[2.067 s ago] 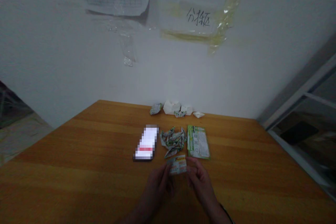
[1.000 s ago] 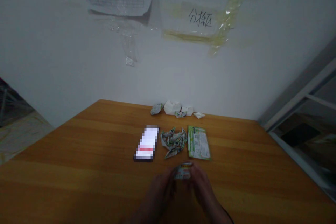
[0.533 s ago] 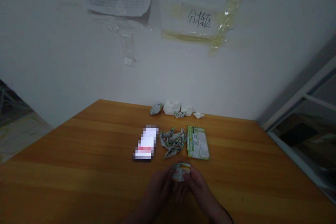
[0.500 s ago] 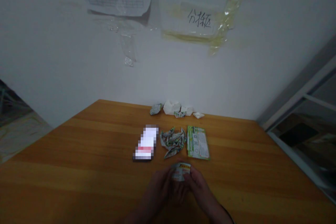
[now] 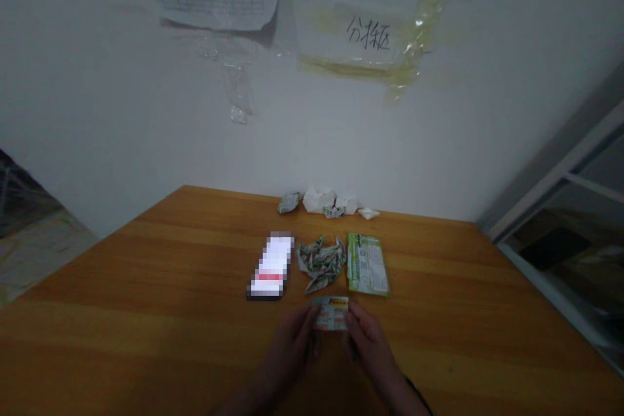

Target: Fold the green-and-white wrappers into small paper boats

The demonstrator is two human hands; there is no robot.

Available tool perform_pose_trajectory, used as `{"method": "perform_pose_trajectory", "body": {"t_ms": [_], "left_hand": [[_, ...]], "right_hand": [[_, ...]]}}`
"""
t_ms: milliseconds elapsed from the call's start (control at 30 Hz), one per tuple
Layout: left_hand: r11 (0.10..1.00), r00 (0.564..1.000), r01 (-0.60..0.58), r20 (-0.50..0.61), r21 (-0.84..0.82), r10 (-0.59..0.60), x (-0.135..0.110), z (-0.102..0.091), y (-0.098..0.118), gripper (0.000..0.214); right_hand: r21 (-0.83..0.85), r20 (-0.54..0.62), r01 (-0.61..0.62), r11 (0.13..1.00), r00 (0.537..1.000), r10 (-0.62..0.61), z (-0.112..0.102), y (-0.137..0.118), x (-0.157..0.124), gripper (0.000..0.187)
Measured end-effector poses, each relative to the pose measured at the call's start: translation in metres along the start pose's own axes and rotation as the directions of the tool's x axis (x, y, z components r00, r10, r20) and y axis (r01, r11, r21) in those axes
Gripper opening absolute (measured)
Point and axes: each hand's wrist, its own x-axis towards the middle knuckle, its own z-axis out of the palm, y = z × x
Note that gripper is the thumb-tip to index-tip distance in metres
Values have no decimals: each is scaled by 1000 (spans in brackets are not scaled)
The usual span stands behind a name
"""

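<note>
Left hand: the left hand (image 5: pixel 291 341) comes in from the lower left, palm turned inward, thumb and fingers pinched on the near-left edge of the printed slip (image 5: pixel 331 314)
Right hand: the right hand (image 5: pixel 371 341) mirrors it, thumb over the front and fingers curled behind, gripping the slip's right edge; a dark band (image 5: pixel 418 395) rings the wrist
Printed slip: held between both hands, facing the camera, just on the near side of the crumpled printed paper (image 5: pixel 322 264)
Green packet: the green packet (image 5: pixel 368 264) lies flat on the wooden table (image 5: pixel 146 273), right of the crumpled paper; its contents are hidden
Phone: the phone (image 5: pixel 272 268) lies left of that paper, screen lit and pixelated
Framed unit: the framed unit (image 5: pixel 536 194) at right holds a dark shape (image 5: pixel 556 247), too dim to name
</note>
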Motion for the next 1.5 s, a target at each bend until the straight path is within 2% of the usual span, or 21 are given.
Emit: {"method": "perform_pose_trajectory", "body": {"t_ms": [67, 167, 300, 400, 433, 533, 600, 667, 700, 767, 900, 967, 1033, 1067, 1100, 1167, 1233, 1300, 1400, 1500], "left_hand": [[997, 999, 33, 45, -67, -30, 3, 1, 0, 51], [985, 994, 2, 110, -172, 18, 5, 2, 4, 47], [976, 995, -56, 72, -212, 72, 5, 5, 5, 40], [972, 998, -50, 34, -230, 59, 5, 5, -1, 40], [967, 998, -51, 28, -251, 60, 6, 5, -4, 40], [940, 997, -31, 60, -340, 55, 7, 2, -6, 43], [926, 990, 42, 140, -376, 12, 7, -2, -2, 44], [914, 961, 159, 273, -374, -55, 7, -8, 4, 48], [906, 952, 185, 298, -381, -69, 7, -11, 6, 51], [907, 961, 185, 264, -379, -85, 10, -16, 9, 59], [930, 991, 108, 109, -352, -74, 19, -22, 3, 65], [947, 993, 103, 86, -305, -81, 22, -22, -1, 66], [976, 992, 94, 104, -196, -74, 22, -21, -4, 61], [986, 989, 85, 131, -144, -66, 21, -20, -5, 57], [991, 984, 80, 170, -108, -61, 19, -19, -5, 52], [992, 967, 73, 249, -101, -46, 15, -16, -7, 53], [989, 958, 71, 286, -126, -32, 11, -12, -8, 56], [989, 956, 67, 293, -132, -25, 10, -9, -9, 50], [991, 976, 63, 213, -120, -37, 11, -7, -7, 40], [991, 997, -3, 78, -134, 14, 14, -9, -1, 39]], "right_hand": [[-41, -35, 54, 998, 998, -55, -1, -2, 2, 49], [-131, -93, 133, 982, 985, -146, 1, 1, 1, 46], [-261, -133, 201, 944, 961, -241, 6, 14, -5, 41], [-354, -288, 188, 916, 910, -298, 7, 23, -7, 42], [-356, -282, 187, 915, 912, -297, 7, 23, -7, 42], [-290, -148, 198, 936, 957, -248, 5, 15, -4, 44], [-231, -132, 205, 951, 962, -239, 4, 6, -2, 43], [-159, -119, 203, 966, 968, -222, 2, 1, 0, 42], [-117, -104, 184, 976, 975, -196, 0, 1, 1, 42], [-33, -86, 126, 991, 988, -128, -3, 3, 3, 43], [55, -64, 55, 997, 997, -51, -9, 3, 4, 44], [3, 69, 48, 999, 996, -48, -12, -3, 2, 42], [-94, 248, 56, 994, 968, -31, -14, -9, 0, 39], [-139, 267, 77, 987, 963, -38, -14, -11, 0, 37], [-173, 241, 99, 980, 969, -55, -13, -12, 0, 36], [-193, 97, 125, 973, 989, -108, -10, -9, 1, 35], [-147, -35, 121, 982, 991, -128, -6, -3, 2, 37], [-94, -100, 115, 989, 987, -125, -3, 2, 3, 39], [-80, -143, 132, 988, 979, -143, -3, 3, 4, 40], [-81, -88, 192, 978, 976, -199, -3, 1, 3, 41]]}}
